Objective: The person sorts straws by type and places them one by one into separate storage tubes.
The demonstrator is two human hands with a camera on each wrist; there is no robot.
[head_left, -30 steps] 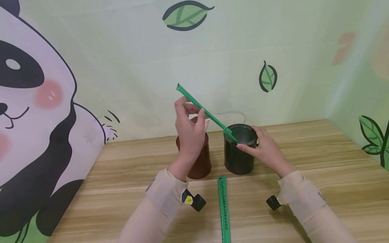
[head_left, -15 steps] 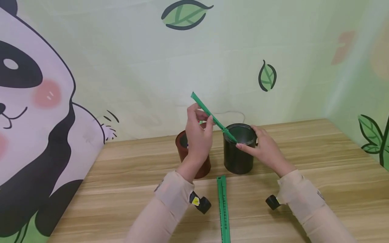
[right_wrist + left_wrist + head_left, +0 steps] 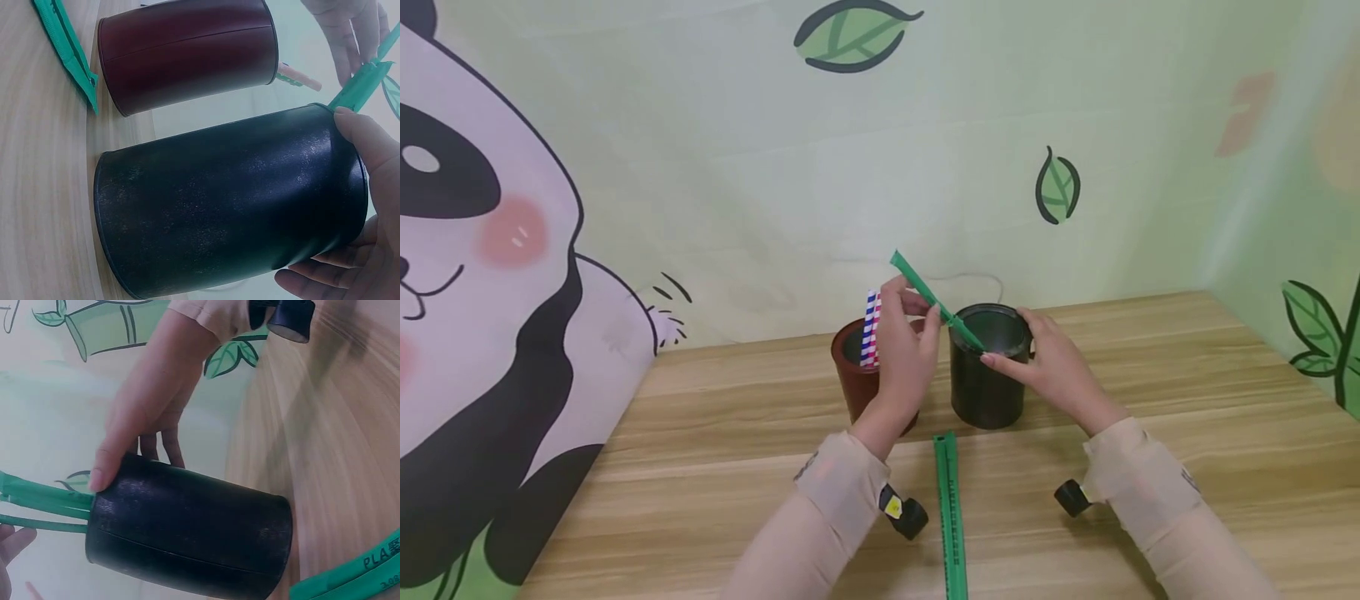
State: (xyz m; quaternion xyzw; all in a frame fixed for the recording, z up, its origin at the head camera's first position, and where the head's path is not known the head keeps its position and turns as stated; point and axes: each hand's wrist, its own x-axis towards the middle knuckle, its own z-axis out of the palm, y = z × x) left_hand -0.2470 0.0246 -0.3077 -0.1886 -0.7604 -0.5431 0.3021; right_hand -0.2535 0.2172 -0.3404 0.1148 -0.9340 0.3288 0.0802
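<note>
Since the earlier frame, the left hand (image 3: 904,350) has lowered the green wrapped straw (image 3: 934,300) further into the black cup, uncovering the striped straws behind it. Wooden tabletop (image 3: 1150,400) carries all items. Black cup (image 3: 987,367) stands upright just beside the brown cup (image 3: 859,375), gripped at the rim by the right hand (image 3: 1052,371), fingers curled round it. Left fingers pinch the tilted green straw, lower end inside the black cup. Second green wrapped straw (image 3: 950,508) lies flat in front. Striped straws (image 3: 870,329) stand in the brown cup
</note>
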